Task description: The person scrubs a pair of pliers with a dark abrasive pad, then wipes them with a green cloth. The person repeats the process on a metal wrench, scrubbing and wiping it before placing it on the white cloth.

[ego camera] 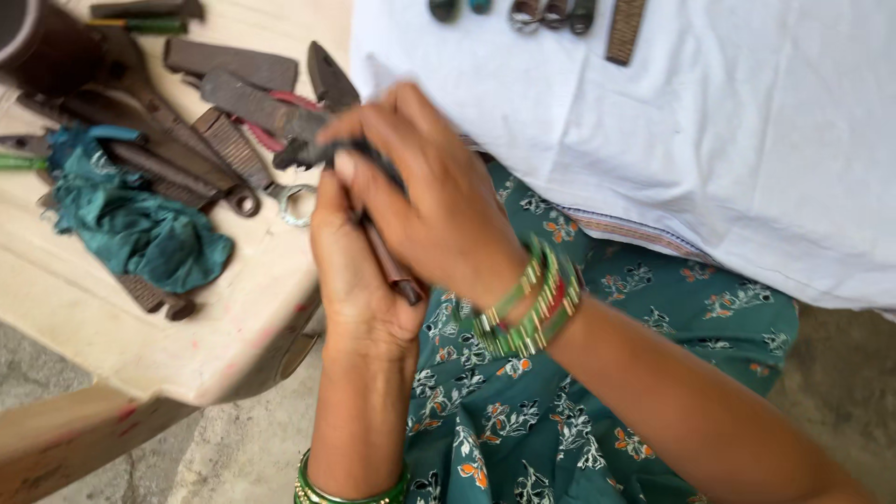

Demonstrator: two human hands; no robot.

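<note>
The left hand (359,280) is closest, held up over a green flowered lap (560,420). Its fingers are wrapped tight around a thin dark metal tool (392,266). The tool's lower end pokes out below the palm. The right hand (434,210) lies across the top of the left one. Its fingers are closed on the tool's upper end, which looks blurry. Green bangles (532,299) sit on the right wrist. Further off on the left, a pale table (187,327) holds rusty files (243,103), a wrench (280,191) and a teal rag (140,224). Further off on the right lies a white cloth (728,140) with small tools along its far edge.
</note>
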